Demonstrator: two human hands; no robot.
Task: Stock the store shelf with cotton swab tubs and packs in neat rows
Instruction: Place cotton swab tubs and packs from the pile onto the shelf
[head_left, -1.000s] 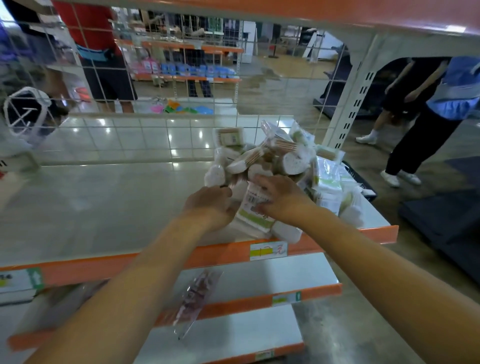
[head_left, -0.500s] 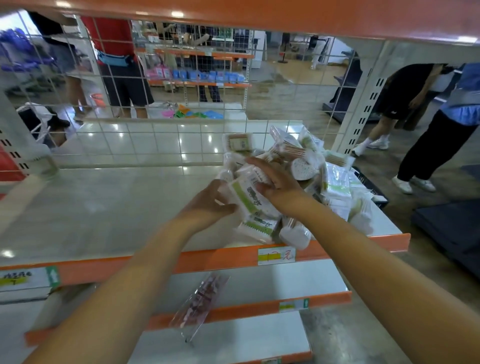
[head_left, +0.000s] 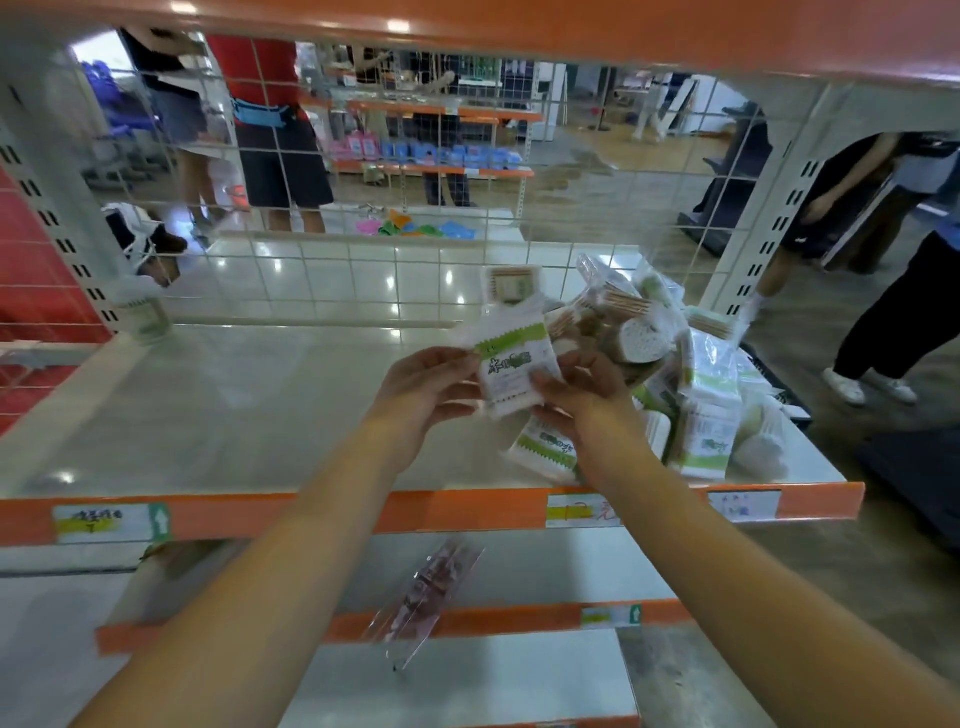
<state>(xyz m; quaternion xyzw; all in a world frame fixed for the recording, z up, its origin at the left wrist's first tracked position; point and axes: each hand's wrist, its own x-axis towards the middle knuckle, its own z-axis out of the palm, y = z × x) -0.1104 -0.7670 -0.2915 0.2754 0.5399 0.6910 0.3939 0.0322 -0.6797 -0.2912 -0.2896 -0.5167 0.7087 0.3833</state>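
Note:
A flat white pack of cotton swabs with a green band (head_left: 511, 366) is held upright above the shelf. My left hand (head_left: 426, 389) pinches its left edge and my right hand (head_left: 582, 392) grips its lower right corner. Behind and to the right lies a loose heap of swab packs and round tubs (head_left: 639, 332) on the right end of the white shelf (head_left: 218, 415). More green-labelled packs (head_left: 706, 436) lean at the heap's right side, and one pack (head_left: 545, 447) lies flat under my right wrist.
A wire grid panel (head_left: 363, 260) closes the shelf's back. The orange front rail (head_left: 311, 512) carries price labels. A clear packet (head_left: 421, 597) hangs over the lower shelf's edge. People stand beyond the grid and at the right on the floor (head_left: 893, 312).
Both hands have lifted one green-banded pack out of the heap and turned it upright, moving it up and slightly left. The camera view has shifted closer.

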